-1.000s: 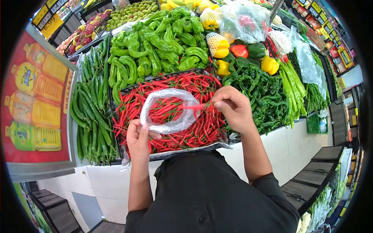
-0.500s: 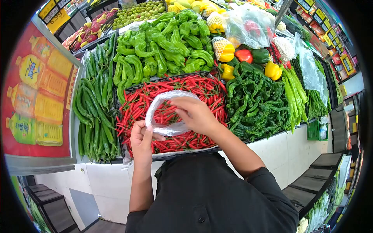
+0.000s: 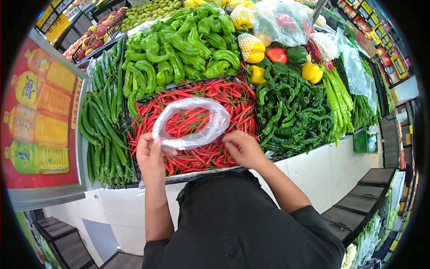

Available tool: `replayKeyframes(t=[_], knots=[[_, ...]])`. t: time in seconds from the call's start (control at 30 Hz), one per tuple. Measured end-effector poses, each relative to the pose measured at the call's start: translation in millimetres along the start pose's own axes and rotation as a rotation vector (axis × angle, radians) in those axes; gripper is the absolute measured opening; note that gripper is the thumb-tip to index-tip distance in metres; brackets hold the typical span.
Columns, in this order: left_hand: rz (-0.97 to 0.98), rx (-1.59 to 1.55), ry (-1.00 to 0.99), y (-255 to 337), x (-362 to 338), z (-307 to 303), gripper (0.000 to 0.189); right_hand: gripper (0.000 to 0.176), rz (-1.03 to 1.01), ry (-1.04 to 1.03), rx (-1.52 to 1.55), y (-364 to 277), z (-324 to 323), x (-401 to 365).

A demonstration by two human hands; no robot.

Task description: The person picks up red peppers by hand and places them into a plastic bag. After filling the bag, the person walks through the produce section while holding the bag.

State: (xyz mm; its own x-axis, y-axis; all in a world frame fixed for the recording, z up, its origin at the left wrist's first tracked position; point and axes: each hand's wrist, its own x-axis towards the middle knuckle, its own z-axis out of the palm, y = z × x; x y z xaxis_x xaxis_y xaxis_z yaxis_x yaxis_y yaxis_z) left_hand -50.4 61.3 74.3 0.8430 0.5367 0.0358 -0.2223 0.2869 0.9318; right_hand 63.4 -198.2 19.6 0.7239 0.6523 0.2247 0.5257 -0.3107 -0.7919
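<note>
My left hand [image 3: 152, 154] pinches the near left rim of a clear plastic bag [image 3: 192, 144], thumb on top. The bag's white, bunched rim forms a wide oval opening, and red chilies show within it. Just right of the bag, my right hand [image 3: 245, 151] is low over the red chilies [image 3: 242, 101], its fingers curled in among them. What those fingers hold, if anything, I cannot tell. The chilies fill a black crate [image 3: 210, 175] under both hands.
Long green chilies [image 3: 105, 119] lie left of the crate, light green peppers [image 3: 179, 49] behind it. Dark wrinkled peppers [image 3: 291, 114] are to the right, with yellow bell peppers [image 3: 311, 71] beyond. A drinks poster [image 3: 42, 112] borders the far left. Another plastic bag [image 3: 284, 22] lies at the back.
My right hand has come away from the bag's opening, down and to the right, onto the chilies. The bag and my left hand have shifted slightly left; the rim looks wider.
</note>
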Motion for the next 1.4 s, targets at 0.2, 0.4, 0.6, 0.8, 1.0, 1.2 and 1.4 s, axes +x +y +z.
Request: replayKeyframes(t=[0.2,0.4,0.6,0.8,1.0,1.2,1.4], knots=[[0.023,0.002,-0.004,10,14,1,0.013,0.047,-0.204,-0.062,-0.252,-12,43,11],[0.028,0.022,0.0,12,14,3,0.013,0.063,-0.122,-0.11,-0.42,-16,56,22],[0.047,0.029,0.016,15,14,1,0.012,0.066,-0.121,-0.143,-0.528,-13,55,46],[0.062,0.039,0.0,12,17,-4,0.013,0.04,-0.159,-0.192,-0.534,-5,47,67],[0.024,0.033,0.017,6,10,-6,0.015,0.035,-0.25,-0.215,-0.545,4,53,54],[0.013,0.044,0.031,4,11,-9,0.015,0.026,-0.346,-0.184,-0.441,9,39,51],[-0.013,0.063,0.012,-1,6,-15,0.014,0.019,-0.356,-0.232,-0.219,2,18,40]])
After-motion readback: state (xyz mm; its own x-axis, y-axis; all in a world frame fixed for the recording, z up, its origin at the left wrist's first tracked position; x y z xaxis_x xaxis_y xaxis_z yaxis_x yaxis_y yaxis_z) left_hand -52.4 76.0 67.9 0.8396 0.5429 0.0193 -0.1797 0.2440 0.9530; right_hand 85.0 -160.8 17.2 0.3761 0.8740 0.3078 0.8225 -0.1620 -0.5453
